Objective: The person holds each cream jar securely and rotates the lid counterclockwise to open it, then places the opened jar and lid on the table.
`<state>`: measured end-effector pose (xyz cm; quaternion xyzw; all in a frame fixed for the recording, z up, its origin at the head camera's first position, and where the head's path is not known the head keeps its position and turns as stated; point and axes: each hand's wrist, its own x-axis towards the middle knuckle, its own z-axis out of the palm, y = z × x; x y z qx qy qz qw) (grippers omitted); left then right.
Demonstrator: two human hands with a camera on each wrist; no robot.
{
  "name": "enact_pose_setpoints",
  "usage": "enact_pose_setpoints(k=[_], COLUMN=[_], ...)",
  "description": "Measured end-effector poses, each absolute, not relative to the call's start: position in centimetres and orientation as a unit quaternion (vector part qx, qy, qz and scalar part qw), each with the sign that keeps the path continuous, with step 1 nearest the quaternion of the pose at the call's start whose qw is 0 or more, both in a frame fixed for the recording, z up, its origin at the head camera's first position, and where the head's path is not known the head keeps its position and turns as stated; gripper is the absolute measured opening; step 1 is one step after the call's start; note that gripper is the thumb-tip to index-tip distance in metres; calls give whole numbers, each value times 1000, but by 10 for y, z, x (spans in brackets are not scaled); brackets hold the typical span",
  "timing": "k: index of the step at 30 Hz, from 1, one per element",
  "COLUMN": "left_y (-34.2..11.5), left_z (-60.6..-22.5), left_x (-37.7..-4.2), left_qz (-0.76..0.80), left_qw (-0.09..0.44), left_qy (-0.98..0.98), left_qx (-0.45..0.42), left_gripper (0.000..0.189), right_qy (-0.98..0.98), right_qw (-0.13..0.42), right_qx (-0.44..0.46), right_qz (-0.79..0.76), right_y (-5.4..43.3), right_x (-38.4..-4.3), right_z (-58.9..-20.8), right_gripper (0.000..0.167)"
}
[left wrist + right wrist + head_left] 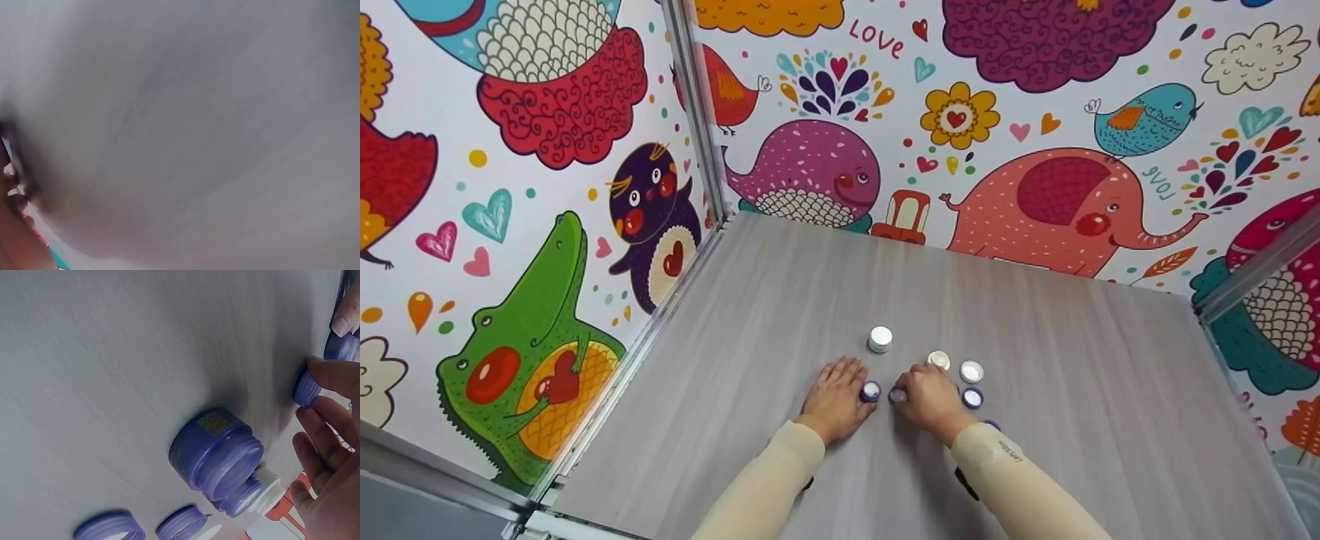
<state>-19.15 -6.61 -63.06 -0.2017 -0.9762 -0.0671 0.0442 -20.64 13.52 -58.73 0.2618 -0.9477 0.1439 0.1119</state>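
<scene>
In the head view, my left hand (836, 397) lies on the table, a small purple jar (871, 391) held between its thumb and fingers. Close by on the right, my right hand (930, 397) pinches a purple lid (306, 388) by its edge, tipped up on its side in the right wrist view. Under that hand stand an uncapped purple jar (216, 450), a smaller open purple jar (242, 498) and an open white jar (270, 492). The left wrist view is mostly blurred tabletop, with part of the hand at the left edge.
A capped white jar (880, 339) stands beyond the hands. Right of the right hand lie a white lid (971, 371) and a purple lid (972, 397); a larger purple lid (109, 529) is mostly hidden by the sleeve in the head view. Patterned walls border the table (780, 300).
</scene>
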Motion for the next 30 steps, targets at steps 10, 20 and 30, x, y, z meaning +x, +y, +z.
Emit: enact_pose_setpoints(k=[10, 20, 30], left_y=[-69, -76, -79], left_z=[-627, -617, -607], left_x=[-195, -209, -237], left_qz=[-103, -127, -152], left_qw=[35, 49, 49], left_qy=[-967, -969, -976], left_qx=[-229, -206, -151], left_gripper=[62, 59, 52], right_qy=[-950, -953, -955], right_qw=[108, 98, 81], right_qx=[256, 250, 251], right_qz=[142, 140, 137], right_y=[140, 144, 134], right_x=[-207, -206, -207], right_z=[-589, -589, -586], right_gripper=[14, 15, 13])
